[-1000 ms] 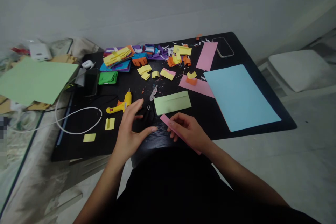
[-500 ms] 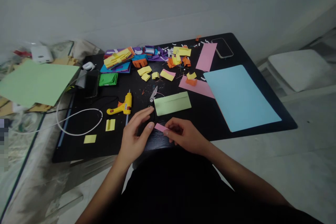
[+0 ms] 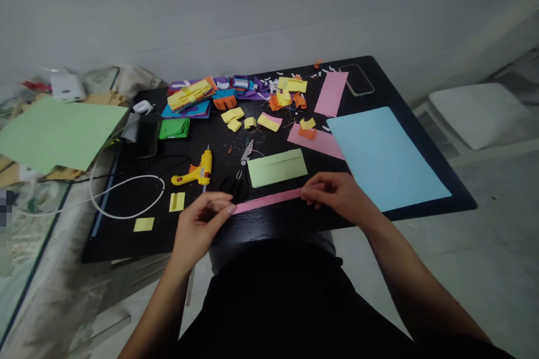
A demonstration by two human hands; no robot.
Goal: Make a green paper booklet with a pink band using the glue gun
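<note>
A narrow pink paper strip [image 3: 268,201] is stretched lengthwise between my two hands, just above the near edge of the black table. My left hand [image 3: 202,219] pinches its left end between thumb and fingers. Its right end is gripped by my right hand [image 3: 332,193], whose fingers are closed and partly hide it. Right behind the strip lies a light green paper rectangle [image 3: 278,168] with a crease along its top. Scissors [image 3: 239,175] with dark handles rest near my left hand, partly over dark tabletop that blurs their outline.
A yellow glue gun [image 3: 202,168] lies left of the scissors. Small yellow paper pieces [image 3: 177,202] sit at the left. Colored paper bundles [image 3: 191,94] and scraps fill the back. A large light blue sheet [image 3: 387,157] covers the right, near pink sheets [image 3: 331,93] and a phone case [image 3: 356,79].
The pink strip, mostly hidden and short-looking before, is now drawn out to its length. My right hand has moved right and my left hand slightly left, its fingers closing on the strip's end.
</note>
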